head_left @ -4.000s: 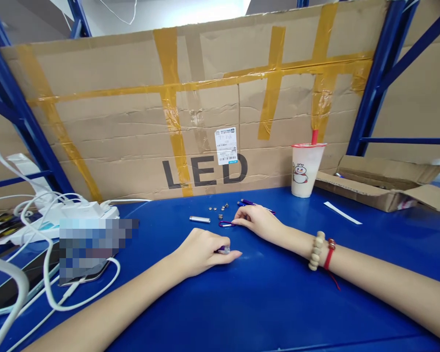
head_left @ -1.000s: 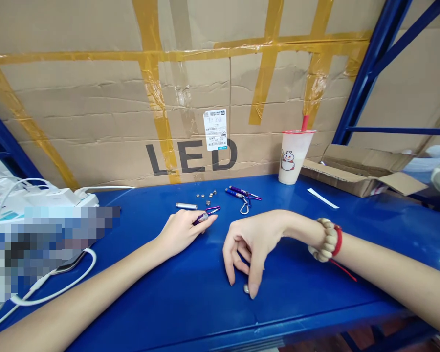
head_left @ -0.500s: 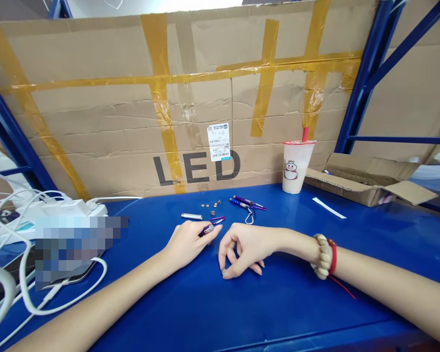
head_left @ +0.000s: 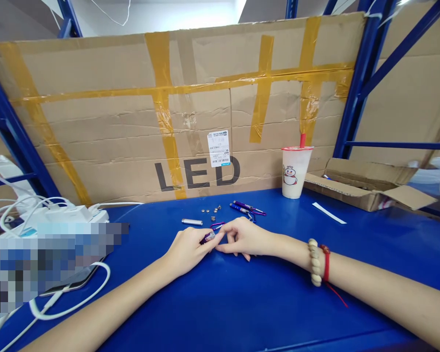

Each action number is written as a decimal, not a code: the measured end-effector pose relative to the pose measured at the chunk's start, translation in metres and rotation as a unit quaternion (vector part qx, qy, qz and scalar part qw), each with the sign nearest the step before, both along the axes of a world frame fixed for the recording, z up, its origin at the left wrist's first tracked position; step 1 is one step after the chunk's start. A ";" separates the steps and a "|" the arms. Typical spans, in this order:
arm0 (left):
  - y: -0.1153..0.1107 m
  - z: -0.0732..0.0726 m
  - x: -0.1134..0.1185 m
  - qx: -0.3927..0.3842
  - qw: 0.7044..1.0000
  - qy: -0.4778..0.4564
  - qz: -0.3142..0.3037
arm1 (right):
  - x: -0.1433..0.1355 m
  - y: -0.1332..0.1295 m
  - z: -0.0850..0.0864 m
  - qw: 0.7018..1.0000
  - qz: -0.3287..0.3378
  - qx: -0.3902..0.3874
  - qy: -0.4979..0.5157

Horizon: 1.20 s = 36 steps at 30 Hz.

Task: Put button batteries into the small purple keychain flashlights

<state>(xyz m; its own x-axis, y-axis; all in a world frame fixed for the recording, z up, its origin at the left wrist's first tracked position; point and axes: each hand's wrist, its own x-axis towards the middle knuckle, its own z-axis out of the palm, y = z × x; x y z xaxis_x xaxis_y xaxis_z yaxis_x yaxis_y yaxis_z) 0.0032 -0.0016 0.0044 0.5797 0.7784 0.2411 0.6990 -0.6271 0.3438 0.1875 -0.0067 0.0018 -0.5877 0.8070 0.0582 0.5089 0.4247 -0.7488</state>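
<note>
My left hand [head_left: 187,249] is closed around a small purple keychain flashlight [head_left: 207,238], whose labelled barrel shows between thumb and fingers. A purple carabiner clip [head_left: 217,226] lies just beyond it. My right hand [head_left: 244,237] is pinched, thumb and fingertips meeting the left hand's fingertips at the flashlight's end. Whatever it pinches is too small or hidden to make out. Behind the hands are a silver tube [head_left: 192,222], several button cells [head_left: 213,218] and two more slim keychain flashlights, one blue [head_left: 239,209] and one purple [head_left: 244,204], partly behind my right hand.
A drink cup [head_left: 295,173] with a red straw stands at the back right, beside a white strip [head_left: 329,213] and an open cardboard box [head_left: 366,188]. White cables [head_left: 108,283] and a power strip [head_left: 73,215] crowd the left. A large taped carton [head_left: 113,142] walls off the back.
My right hand has moved up and left to meet the left hand's fingertips; earlier it was apart, a small greyish thing at its fingertips. The view has tilted up slightly.
</note>
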 end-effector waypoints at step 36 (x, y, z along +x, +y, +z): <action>0.001 -0.003 -0.001 0.012 1.000 0.022 0.003 | 0.003 0.014 -0.009 0.984 -0.104 0.141 -0.018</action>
